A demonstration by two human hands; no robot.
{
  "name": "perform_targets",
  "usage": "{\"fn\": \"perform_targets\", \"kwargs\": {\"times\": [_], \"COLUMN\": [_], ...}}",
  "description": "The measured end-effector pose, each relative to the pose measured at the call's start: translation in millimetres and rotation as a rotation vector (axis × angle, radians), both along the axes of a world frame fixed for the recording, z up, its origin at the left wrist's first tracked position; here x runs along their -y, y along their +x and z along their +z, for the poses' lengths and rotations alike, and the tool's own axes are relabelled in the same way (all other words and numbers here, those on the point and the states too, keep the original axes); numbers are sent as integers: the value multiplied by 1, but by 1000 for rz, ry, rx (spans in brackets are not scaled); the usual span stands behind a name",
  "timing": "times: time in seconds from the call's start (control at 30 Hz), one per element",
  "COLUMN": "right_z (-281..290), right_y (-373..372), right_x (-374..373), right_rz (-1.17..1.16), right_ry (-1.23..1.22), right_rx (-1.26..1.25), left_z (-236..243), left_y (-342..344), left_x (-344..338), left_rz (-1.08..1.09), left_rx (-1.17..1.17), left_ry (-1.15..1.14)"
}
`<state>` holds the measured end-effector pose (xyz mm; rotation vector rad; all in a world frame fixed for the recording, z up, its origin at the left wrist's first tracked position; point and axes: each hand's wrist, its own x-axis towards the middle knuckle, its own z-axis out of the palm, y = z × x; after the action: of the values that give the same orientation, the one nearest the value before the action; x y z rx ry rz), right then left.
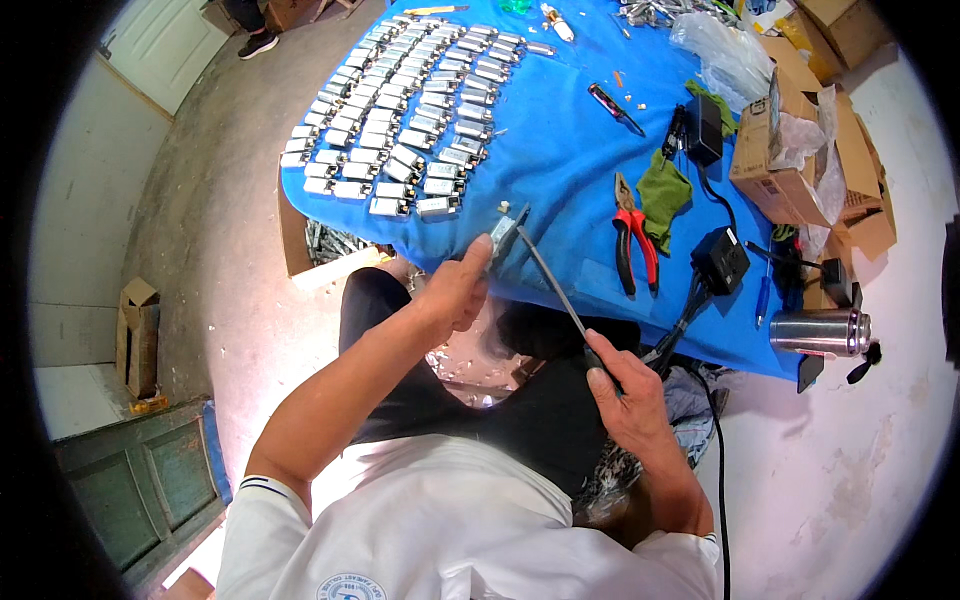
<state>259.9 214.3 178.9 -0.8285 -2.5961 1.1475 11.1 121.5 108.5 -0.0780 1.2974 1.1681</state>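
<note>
Pliers with red-and-black handles [650, 250] lie on a desk covered in blue cloth [560, 150]. Left of the pliers, the left hand [455, 292] pinches a small silver rectangular metal part [503, 234]. Nearer the person than the pliers, the right hand [628, 388] grips a long, thin grey metal tool [556, 283], its tip beside the part. Similar silver parts in rows [381, 127] lie farther left of the pliers.
</note>
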Motion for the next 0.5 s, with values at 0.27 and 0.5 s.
{"fn": "perform_targets", "kwargs": {"times": [0.27,0.5], "right_z": [-3,1], "right_y": [-3,-5], "right_x": [0,1], "right_rz": [29,49], "right_ry": [11,88], "right_rx": [49,68], "left_z": [1,2], "left_y": [0,0], "left_x": [1,1], "left_rz": [0,-14], "left_rx": [6,3], "left_ry": [9,7]}}
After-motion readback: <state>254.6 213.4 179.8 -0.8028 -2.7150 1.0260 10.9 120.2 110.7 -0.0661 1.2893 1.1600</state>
